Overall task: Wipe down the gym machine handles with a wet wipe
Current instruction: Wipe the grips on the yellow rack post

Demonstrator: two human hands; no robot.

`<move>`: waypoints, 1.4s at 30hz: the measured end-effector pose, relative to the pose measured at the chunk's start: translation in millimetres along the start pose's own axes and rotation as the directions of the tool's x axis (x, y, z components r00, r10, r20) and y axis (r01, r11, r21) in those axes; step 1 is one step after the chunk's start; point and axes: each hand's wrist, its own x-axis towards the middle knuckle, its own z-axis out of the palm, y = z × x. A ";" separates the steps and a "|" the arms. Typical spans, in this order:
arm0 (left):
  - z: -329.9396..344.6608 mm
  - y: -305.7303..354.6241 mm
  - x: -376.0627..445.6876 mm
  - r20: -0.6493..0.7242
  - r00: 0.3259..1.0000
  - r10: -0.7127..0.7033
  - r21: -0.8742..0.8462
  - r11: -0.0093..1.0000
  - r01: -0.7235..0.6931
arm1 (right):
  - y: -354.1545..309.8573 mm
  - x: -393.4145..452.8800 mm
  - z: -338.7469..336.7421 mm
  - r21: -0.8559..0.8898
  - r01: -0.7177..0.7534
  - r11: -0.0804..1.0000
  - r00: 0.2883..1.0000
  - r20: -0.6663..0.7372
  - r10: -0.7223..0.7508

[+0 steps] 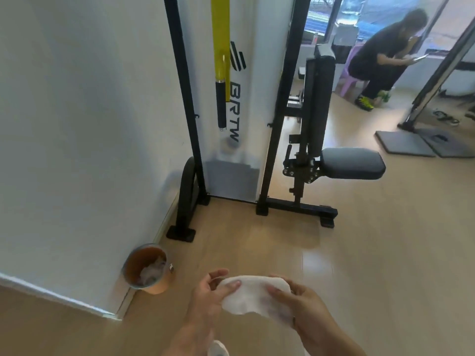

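A white wet wipe [250, 294] is stretched between both my hands, low in the middle of the view. My left hand [212, 291] pinches its left edge and my right hand [295, 301] grips its right side. Ahead stands the gym machine with a black frame [273, 124] and a white panel. A yellow arm [220, 37] hangs down in front of the panel and ends in a black handle grip [220, 104]. The handle is well above and beyond my hands, with nothing touching it.
A small round bin [147, 268] with crumpled wipes inside stands by the wall at the left. The machine's padded seat [352, 163] juts out to the right. A person [385, 55] sits on a purple stool at the back right. Grey floor mats [411, 142] lie beyond.
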 end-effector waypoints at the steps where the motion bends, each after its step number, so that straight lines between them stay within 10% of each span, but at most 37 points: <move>1: -0.7 13.7 15.7 -0.008 1.000 0.005 0.005 1.000 -0.005 | -15.8 14.3 5.5 -0.022 -0.005 1.000 0.999 0.034 0.005; 18: 59.7 238.6 177.1 -0.023 0.934 0.356 0.265 0.903 -0.338 | -262.8 250.0 98.7 -0.062 0.251 0.966 0.913 -0.317 -0.258; 31: 136.2 358.4 271.3 -0.332 0.770 0.545 0.258 0.837 -0.482 | -378.5 366.4 145.9 -0.271 0.797 0.539 0.603 0.354 -0.715; 36: 131.6 371.1 279.7 -0.412 0.743 0.528 0.192 0.847 -0.496 | -401.9 392.7 159.7 -0.382 0.784 0.490 0.621 0.483 -0.617; 42: 115.8 368.7 282.7 -0.427 0.738 0.523 0.249 0.852 -0.460 | -387.2 411.4 167.1 -0.279 0.657 0.701 0.727 0.481 -0.490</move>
